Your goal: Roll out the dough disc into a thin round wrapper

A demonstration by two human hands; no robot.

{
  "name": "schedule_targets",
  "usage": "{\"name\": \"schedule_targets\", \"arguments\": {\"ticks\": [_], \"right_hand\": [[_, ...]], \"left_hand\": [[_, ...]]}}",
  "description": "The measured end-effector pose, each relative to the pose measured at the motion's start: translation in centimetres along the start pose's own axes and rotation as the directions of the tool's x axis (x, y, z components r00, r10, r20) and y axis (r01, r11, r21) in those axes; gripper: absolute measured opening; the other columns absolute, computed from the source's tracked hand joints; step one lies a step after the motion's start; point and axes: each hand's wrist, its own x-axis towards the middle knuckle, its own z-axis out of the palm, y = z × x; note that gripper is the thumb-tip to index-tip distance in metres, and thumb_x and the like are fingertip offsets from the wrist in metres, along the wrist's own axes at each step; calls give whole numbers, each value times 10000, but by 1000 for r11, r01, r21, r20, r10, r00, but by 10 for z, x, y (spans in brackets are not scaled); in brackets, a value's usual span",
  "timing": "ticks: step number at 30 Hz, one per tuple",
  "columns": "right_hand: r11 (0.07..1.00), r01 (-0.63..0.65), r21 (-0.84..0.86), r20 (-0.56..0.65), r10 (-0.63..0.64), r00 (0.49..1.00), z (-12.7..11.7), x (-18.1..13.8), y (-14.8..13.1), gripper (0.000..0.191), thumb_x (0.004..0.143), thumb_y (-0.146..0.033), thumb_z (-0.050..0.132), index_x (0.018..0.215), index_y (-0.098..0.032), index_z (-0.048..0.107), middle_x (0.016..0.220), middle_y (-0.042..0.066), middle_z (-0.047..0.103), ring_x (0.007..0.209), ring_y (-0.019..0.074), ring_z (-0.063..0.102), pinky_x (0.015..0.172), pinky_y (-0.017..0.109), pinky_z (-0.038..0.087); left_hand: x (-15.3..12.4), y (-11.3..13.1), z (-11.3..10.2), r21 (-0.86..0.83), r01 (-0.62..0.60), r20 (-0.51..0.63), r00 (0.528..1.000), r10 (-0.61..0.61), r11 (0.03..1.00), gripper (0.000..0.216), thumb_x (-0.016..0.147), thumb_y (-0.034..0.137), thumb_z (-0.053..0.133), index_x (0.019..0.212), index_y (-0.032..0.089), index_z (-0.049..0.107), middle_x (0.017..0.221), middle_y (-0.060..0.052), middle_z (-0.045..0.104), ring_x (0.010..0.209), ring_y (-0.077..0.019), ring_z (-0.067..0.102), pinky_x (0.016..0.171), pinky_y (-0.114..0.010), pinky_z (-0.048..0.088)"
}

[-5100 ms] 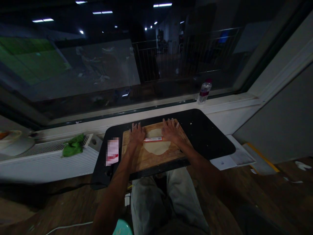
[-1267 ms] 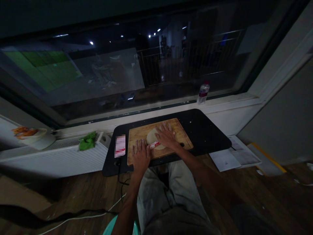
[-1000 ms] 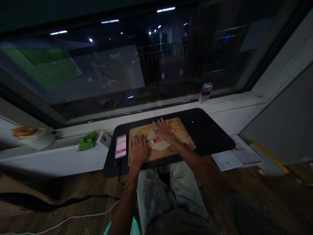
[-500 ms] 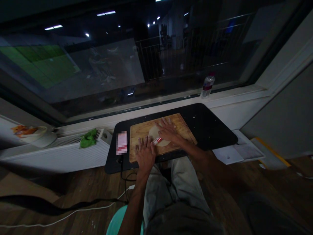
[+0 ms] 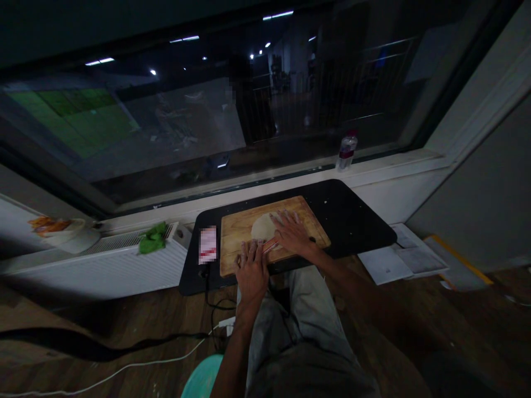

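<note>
A round, flat sheet of pale dough (image 5: 262,228) lies on a wooden cutting board (image 5: 236,224). Across its near part runs a thin red-and-white stick (image 5: 271,244), its ends hidden under my hands. My left hand (image 5: 252,266) rests flat over the stick's left end, fingers stretched forward and apart. At the other end, my right hand (image 5: 291,232) lies with palm down and fingers spread, covering the right side of the dough. Both hands are open, pressing from above rather than wrapped round the stick.
The board sits on a black table (image 5: 352,215) below a window. A blurred pink-and-white packet (image 5: 208,245) lies left of the board. A bottle (image 5: 347,152) stands on the sill; a green cloth (image 5: 153,239) hangs on the radiator (image 5: 141,265). Below is a turquoise basin (image 5: 203,378).
Both hands and the stick have moved slightly toward my body, from the middle of the dough to its near part. The view has shifted a little.
</note>
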Motion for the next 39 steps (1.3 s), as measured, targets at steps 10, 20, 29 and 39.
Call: {"name": "schedule_targets", "arguments": {"ticks": [10, 20, 29, 39], "right_hand": [[999, -54, 4, 44, 54, 998, 1, 30, -2, 615, 1195, -406, 391, 1765, -198, 494, 1819, 162, 480, 1745, 364, 331, 1426, 634, 192], [985, -167, -40, 91, 170, 981, 9, 49, 47, 692, 1130, -374, 458, 1787, -160, 431, 1840, 205, 429, 1742, 449, 284, 1382, 760, 183], [947, -319, -43, -42, 317, 947, 22, -10, 4, 725, 1137, -333, 398, 1836, -154, 323, 1854, 214, 400, 1753, 462, 242, 1380, 796, 96], [939, -343, -6, -167, 337, 927, 24, -36, -27, 728, 1133, -326, 419, 1826, -114, 340, 1836, 238, 421, 1707, 479, 337, 1372, 775, 148]], "left_hand": [[65, -23, -1, 37, 44, 79, 996, -47, 998, 569, 1178, 369, 379, 1682, 247, 613, 1755, -103, 578, 1726, -402, 380, 1380, -655, 353], [151, -53, 16, 27, -37, 155, 987, 33, 999, 601, 1137, 321, 413, 1705, 195, 563, 1816, -141, 490, 1775, -363, 276, 1404, -630, 329], [191, -47, 27, 4, 70, 237, 969, -69, 998, 663, 1171, 399, 294, 1696, 91, 556, 1774, -183, 540, 1755, -404, 310, 1392, -652, 355], [187, -48, 29, 32, 106, 267, 957, -111, 994, 673, 1183, 438, 295, 1723, 103, 517, 1780, -213, 522, 1757, -421, 297, 1383, -660, 351]]}}
